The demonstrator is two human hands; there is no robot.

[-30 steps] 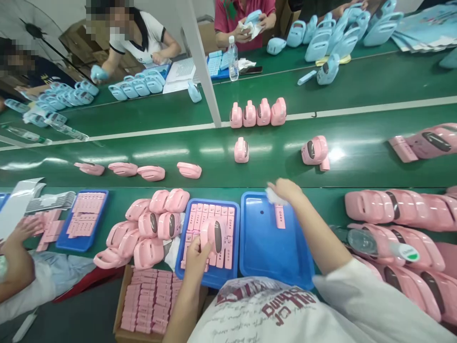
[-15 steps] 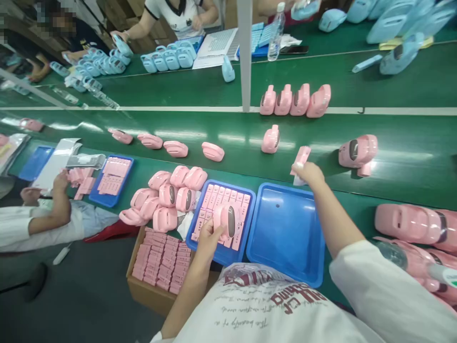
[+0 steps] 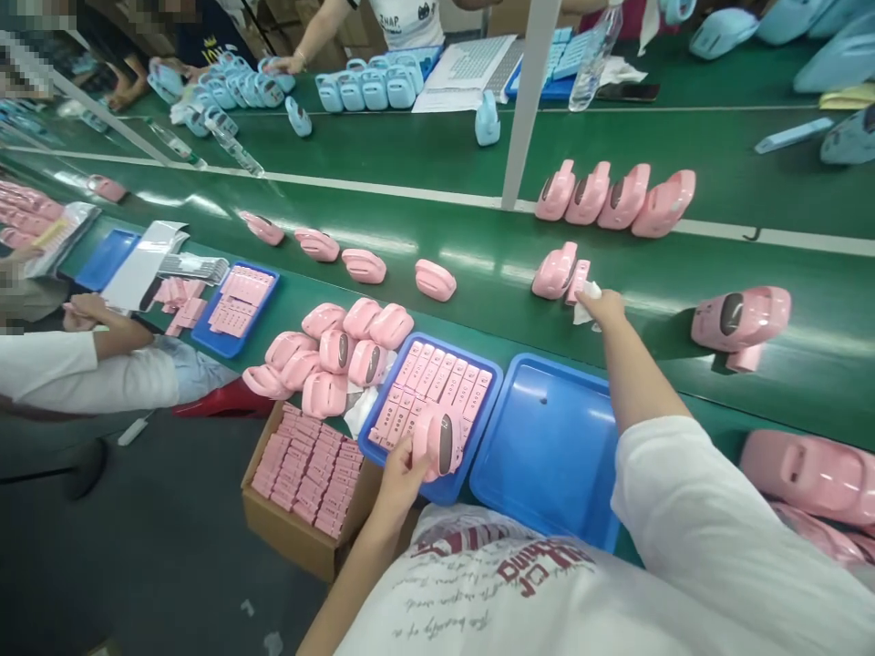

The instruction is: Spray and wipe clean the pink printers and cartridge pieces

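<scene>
My left hand [image 3: 402, 472] is closed on a pink plastic housing [image 3: 437, 442] with a dark oval window, held above a blue tray [image 3: 443, 493] of slim pink bar-shaped parts [image 3: 437, 375]. Out over the green belt, my right hand [image 3: 605, 308] pinches a white cloth [image 3: 586, 310] and a small pink bar-shaped part [image 3: 578, 279]. That part is right beside another pink housing [image 3: 553, 271] on the belt; whether they touch I cannot tell. My right fingertips are partly hidden by the cloth.
A second blue tray [image 3: 547, 437] lies before me. Left of it are piled pink housings [image 3: 324, 394] and a carton [image 3: 291, 538] of pink bars. Several housings [image 3: 633, 196] line the divider, where a grey post [image 3: 530, 100] stands. Co-workers sit left and opposite.
My right hand has moved left across the belt with the pink bar and cloth, up to the lone housing. My left hand keeps its housing over the tray. The view has shifted.
</scene>
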